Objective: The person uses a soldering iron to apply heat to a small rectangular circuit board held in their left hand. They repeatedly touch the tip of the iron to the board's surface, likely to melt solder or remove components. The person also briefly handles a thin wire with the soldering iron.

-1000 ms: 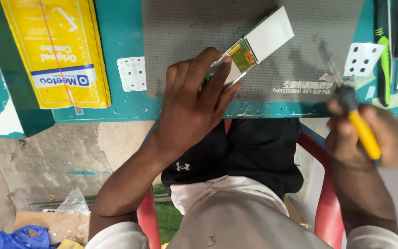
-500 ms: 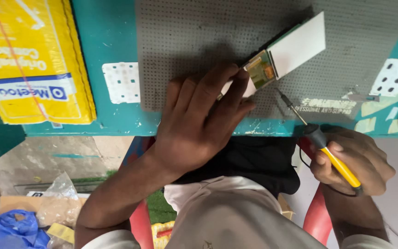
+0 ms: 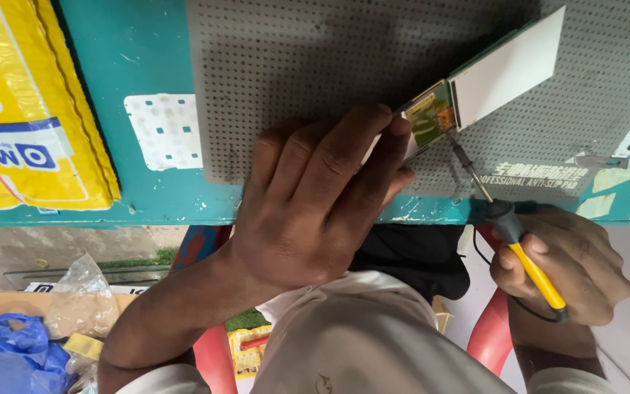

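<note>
My left hand point(image 3: 315, 197) lies flat on a grey perforated mat point(image 3: 293, 73) and presses down the near end of a small white display panel point(image 3: 508, 66) with a green-yellow flex strip point(image 3: 432, 117). My right hand point(image 3: 563, 270) grips a soldering iron point(image 3: 526, 263) with a yellow handle and black collar. Its thin metal tip point(image 3: 464, 160) reaches up to the flex strip's lower edge.
The mat lies on a teal workbench point(image 3: 133, 58). A yellow padded envelope point(image 3: 30, 109) sits at the left, a white button membrane point(image 3: 163, 131) beside the mat. Under the bench are a red chair point(image 3: 494, 339), plastic bags point(image 3: 16, 350) and cardboard.
My right hand has brought the soldering iron from the right edge in toward the panel until its tip meets the flex strip. My left hand has stayed on the panel; the view has come closer.
</note>
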